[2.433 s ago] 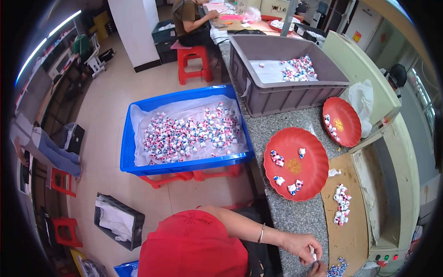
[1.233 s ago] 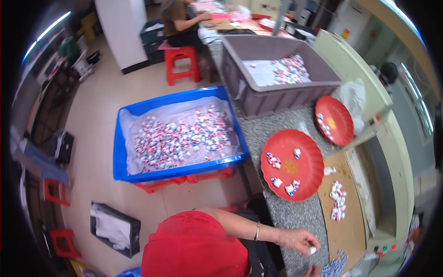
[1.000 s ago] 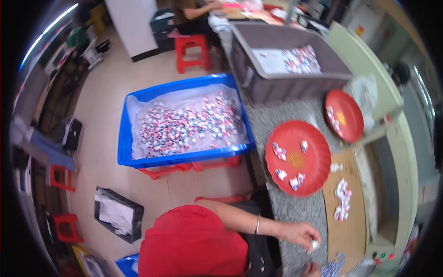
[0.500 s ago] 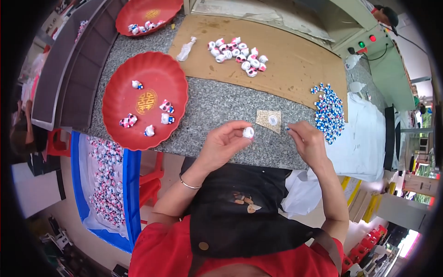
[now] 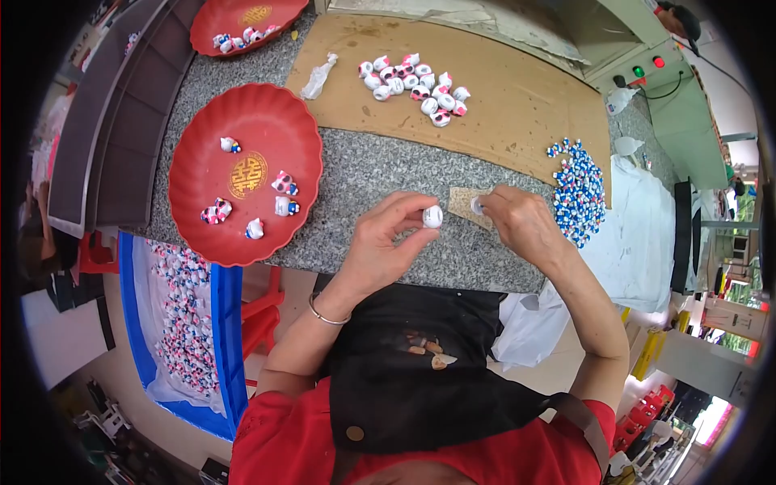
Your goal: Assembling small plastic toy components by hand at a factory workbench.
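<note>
My left hand (image 5: 378, 246) pinches a round white figurine head (image 5: 433, 216) between thumb and fingers, above the grey speckled worktop (image 5: 388, 174). Just to its right, my right hand (image 5: 527, 222) is closed with its fingertips down at a small tan card (image 5: 461, 200). A little round white cap or dab (image 5: 477, 207) on that card touches or nearly touches the fingertips. The tiny blue figurine body in this hand is now hidden by the fingers. Beyond it lies a heap of small blue-and-white figurine bodies (image 5: 579, 198).
Several white-and-pink heads (image 5: 420, 87) lie on a cardboard sheet (image 5: 509, 113). A red scalloped tray (image 5: 206, 121) with several joined figurines is at left, another red tray (image 5: 204, 32) behind it. A blue crate (image 5: 229, 339) of figurines stands below. A lighted metal unit (image 5: 687, 121) borders the right.
My right hand has moved left from beside the card onto it, bringing its fingertips to the white spot. The left hand still grips the head, nearly in place.
</note>
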A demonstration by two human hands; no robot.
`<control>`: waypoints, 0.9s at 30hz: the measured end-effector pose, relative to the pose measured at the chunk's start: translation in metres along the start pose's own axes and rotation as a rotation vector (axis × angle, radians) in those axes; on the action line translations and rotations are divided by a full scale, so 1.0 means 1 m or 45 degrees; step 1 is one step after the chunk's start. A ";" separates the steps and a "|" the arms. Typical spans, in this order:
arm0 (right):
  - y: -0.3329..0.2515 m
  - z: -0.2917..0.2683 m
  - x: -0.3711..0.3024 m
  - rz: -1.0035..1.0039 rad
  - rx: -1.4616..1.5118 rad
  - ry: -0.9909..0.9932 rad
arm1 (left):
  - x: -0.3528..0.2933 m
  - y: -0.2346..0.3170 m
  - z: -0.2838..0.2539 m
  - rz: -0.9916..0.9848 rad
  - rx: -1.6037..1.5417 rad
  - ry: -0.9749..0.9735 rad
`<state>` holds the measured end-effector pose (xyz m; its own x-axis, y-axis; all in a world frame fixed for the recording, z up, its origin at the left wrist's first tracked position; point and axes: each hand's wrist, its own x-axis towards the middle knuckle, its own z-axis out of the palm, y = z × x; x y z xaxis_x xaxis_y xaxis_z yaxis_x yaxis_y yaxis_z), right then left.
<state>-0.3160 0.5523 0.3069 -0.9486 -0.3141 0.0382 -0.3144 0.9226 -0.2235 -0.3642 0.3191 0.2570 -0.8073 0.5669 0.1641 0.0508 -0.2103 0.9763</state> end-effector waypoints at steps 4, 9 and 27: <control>-0.005 -0.003 -0.007 0.109 0.158 0.217 | 0.007 -0.004 0.009 0.059 0.097 0.015; -0.021 0.000 -0.021 0.620 1.083 0.298 | 0.010 -0.015 0.024 0.232 0.354 0.060; -0.045 -0.008 -0.037 0.173 0.862 0.294 | 0.010 0.006 0.025 -0.440 -0.254 -0.539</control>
<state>-0.2673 0.5239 0.3236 -0.9845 -0.0822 0.1551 -0.1737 0.5854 -0.7919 -0.3570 0.3430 0.2683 -0.4499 0.8897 -0.0769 -0.3187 -0.0795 0.9445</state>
